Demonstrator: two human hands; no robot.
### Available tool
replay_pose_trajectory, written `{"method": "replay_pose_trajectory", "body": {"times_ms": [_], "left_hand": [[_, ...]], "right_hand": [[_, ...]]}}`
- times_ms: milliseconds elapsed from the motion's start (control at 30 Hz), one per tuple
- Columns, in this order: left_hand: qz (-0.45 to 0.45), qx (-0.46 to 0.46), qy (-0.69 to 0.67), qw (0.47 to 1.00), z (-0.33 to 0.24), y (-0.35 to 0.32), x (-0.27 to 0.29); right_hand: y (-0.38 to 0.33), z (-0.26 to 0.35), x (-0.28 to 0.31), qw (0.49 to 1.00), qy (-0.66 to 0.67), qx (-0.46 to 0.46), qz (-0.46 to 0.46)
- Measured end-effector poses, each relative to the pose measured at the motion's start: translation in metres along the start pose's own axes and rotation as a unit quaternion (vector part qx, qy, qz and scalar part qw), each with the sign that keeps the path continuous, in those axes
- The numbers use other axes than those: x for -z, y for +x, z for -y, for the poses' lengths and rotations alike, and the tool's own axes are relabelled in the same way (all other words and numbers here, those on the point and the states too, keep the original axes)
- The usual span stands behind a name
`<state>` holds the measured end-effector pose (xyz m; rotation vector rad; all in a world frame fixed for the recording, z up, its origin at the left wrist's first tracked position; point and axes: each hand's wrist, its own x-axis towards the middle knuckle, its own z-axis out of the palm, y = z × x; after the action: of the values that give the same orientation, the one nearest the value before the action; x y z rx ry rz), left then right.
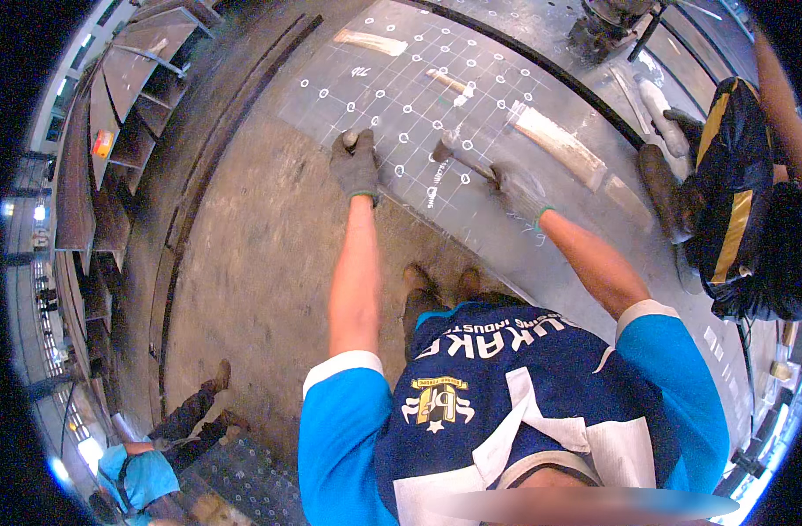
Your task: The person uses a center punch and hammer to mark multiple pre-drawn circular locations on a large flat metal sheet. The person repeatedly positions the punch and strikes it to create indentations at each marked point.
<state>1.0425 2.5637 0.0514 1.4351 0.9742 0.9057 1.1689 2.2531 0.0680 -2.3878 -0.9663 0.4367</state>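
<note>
Left hand [355, 167] is gloved, fist closed round a punch [350, 138] stood on the marked steel plate [401, 96]. Right hand [517, 191] grips a hammer [458, 156], head just beside it. Risk: a glancing blow hits the knuckles or the punch skids off its circle.

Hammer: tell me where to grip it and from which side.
Grip the hammer at the free end of its handle, coming from the near side, as the gloved right hand does. The handle slants toward the person while the head rests on the marked steel plate, beside the punch held upright in the left hand.
</note>
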Motion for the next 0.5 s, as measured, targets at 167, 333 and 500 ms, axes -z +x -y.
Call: {"method": "replay_pose_trajectory", "body": {"times_ms": [167, 333, 500], "left_hand": [[-0.006, -0.021, 0.095, 0.995, -0.002, -0.006, 0.026], [0.05, 0.022, -0.018, 0.998, -0.007, -0.002, 0.023], [0.045, 0.044, -0.021, 0.998, -0.014, -0.002, 0.018]], "right_hand": [[-0.009, -0.019, -0.013, 0.997, -0.04, 0.06, -0.001], [-0.008, -0.023, -0.025, 0.998, -0.053, 0.041, -0.01], [-0.005, -0.022, -0.022, 0.997, -0.049, 0.06, -0.01]]}}
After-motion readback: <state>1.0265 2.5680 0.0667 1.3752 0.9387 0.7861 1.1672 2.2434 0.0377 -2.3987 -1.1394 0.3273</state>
